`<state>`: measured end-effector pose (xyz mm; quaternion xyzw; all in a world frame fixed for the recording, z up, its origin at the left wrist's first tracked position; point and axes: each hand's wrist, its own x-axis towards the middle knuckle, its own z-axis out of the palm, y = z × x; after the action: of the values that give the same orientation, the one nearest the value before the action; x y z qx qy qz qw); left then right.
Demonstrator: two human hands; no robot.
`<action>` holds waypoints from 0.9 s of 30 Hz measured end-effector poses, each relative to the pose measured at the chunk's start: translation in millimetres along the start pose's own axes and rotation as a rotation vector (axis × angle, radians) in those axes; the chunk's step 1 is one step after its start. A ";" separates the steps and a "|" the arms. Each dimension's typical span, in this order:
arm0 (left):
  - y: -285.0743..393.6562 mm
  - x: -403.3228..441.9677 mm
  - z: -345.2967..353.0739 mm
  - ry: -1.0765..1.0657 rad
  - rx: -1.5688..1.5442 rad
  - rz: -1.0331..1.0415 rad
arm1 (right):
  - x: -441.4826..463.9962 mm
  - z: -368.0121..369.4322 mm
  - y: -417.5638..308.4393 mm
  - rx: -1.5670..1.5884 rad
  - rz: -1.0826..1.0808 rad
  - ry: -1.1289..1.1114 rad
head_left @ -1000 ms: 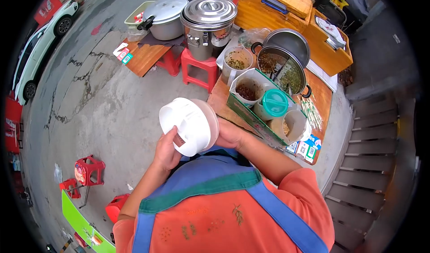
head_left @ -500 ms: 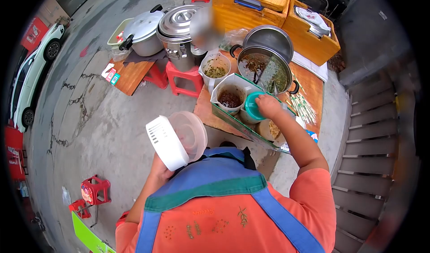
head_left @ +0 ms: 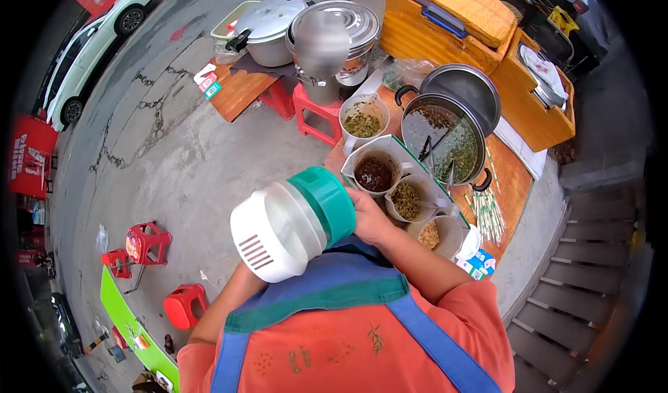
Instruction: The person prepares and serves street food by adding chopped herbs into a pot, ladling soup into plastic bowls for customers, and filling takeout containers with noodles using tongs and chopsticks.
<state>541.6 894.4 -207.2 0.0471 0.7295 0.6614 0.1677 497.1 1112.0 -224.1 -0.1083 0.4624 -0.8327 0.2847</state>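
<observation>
My left hand (head_left: pixel 250 274), mostly hidden, is closed under a white slotted plastic basket (head_left: pixel 259 236). A translucent plastic bowl (head_left: pixel 296 214) sits between this basket and a teal plastic container (head_left: pixel 325 201), all tilted in front of my apron. On the teal container's right side, my right hand (head_left: pixel 370 217) is wrapped round its edge. Just right of it are a jug of dark red sauce (head_left: pixel 374 175), a jug of chopped greens (head_left: pixel 407 201) and a jug of pale chopped food (head_left: pixel 430 234), in a green-edged box.
A divided pot (head_left: pixel 445 139) of broth and a bundle of sticks (head_left: pixel 488 215) occupy the wooden table (head_left: pixel 511 177). A greens-filled jug (head_left: pixel 363 121) stands behind the box. Farther back are a pressure cooker (head_left: pixel 270 27), a steel pot (head_left: pixel 334 27) and orange boxes (head_left: pixel 445 20). Red stools (head_left: pixel 184 306) stand left.
My right hand has brought the teal container from the jugs to the translucent bowl, uncovering the chopped greens. My left hand still holds the white basket. The view has turned slightly.
</observation>
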 end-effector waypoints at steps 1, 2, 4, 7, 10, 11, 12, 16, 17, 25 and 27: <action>-8.6 -5.2 -3.6 -0.001 0.118 0.014 | 3.3 0.3 4.0 0.007 0.010 -0.013; -17.1 -10.3 -7.3 -0.001 0.234 0.028 | 6.7 0.2 7.9 0.083 0.087 -0.012; -8.9 -17.3 -15.2 0.179 -0.534 -0.194 | 8.6 1.4 7.9 0.174 0.177 -0.006; -6.7 -22.2 -29.6 0.338 -0.891 -0.279 | 15.8 -5.7 -0.7 0.114 0.269 -0.127; -7.3 -17.3 -44.1 0.332 -0.894 -0.296 | 24.9 -11.3 1.7 -0.082 0.207 -0.117; -7.8 -12.6 -49.1 0.311 -0.886 -0.310 | 27.6 -5.7 -3.7 -0.051 0.191 -0.115; -8.2 -5.9 -53.1 0.280 -0.875 -0.322 | 27.7 1.0 -5.8 -0.023 0.171 -0.112; -6.9 22.7 -58.6 0.112 -0.842 -0.375 | 17.2 20.8 -4.3 -0.408 -0.058 0.012; -5.8 30.5 -55.4 0.065 -0.827 -0.388 | 10.4 24.9 -7.6 -0.458 -0.081 0.039; 4.3 55.5 -4.4 -0.155 -0.772 -0.440 | -81.6 28.0 -45.1 -0.916 -0.299 0.245; 8.3 56.1 5.8 -0.158 -0.768 -0.441 | -119.5 15.8 -66.0 -0.884 -0.166 0.386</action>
<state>489.4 917.2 -209.7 -0.1247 0.4086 0.8271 0.3652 576.8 1196.5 -150.7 -0.0990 0.8058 -0.5814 0.0532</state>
